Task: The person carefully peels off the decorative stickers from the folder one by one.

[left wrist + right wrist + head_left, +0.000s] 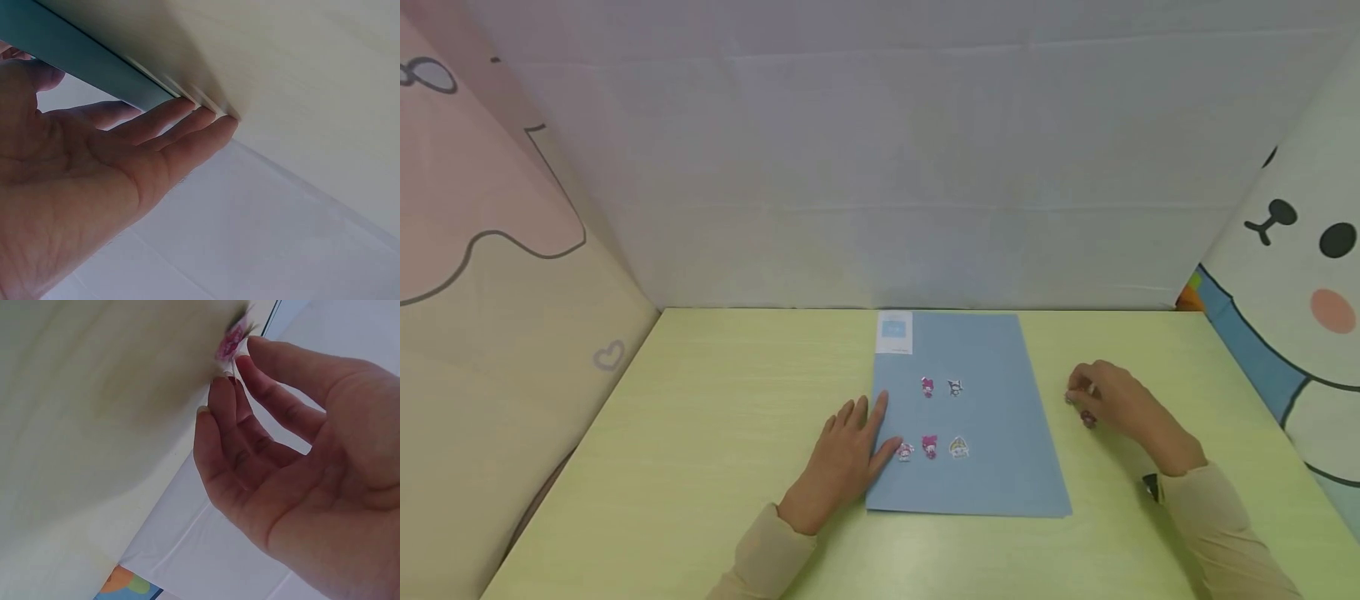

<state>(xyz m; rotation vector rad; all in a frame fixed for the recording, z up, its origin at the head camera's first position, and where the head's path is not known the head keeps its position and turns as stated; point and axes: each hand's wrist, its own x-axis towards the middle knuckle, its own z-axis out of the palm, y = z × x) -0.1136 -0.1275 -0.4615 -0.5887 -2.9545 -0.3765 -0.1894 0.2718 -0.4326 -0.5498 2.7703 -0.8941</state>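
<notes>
My left hand (842,458) lies spread over the left edge of a blue folder (1000,483), with straight fingers partly on the pale tabletop. Its thumb tip comes close to a small pink-and-white cartoon sticker (905,452). More stickers sit on the folder: a magenta one (929,447), a yellow-and-white one (958,447), and two higher up, one of them black-and-white (955,387). Right of the folder, my right hand (1112,400) pinches a small sticker (1068,398), seen nearly edge-on in the right wrist view. Another pink sticker (231,342) is on the table below that hand.
A white label (894,333) marks the folder's top left corner. The yellow-green table (737,375) ends at a white cloth wall (880,167). Printed cartoon cloths (1300,333) hang at both sides. A small dark object (1152,487) shows beside the right cuff.
</notes>
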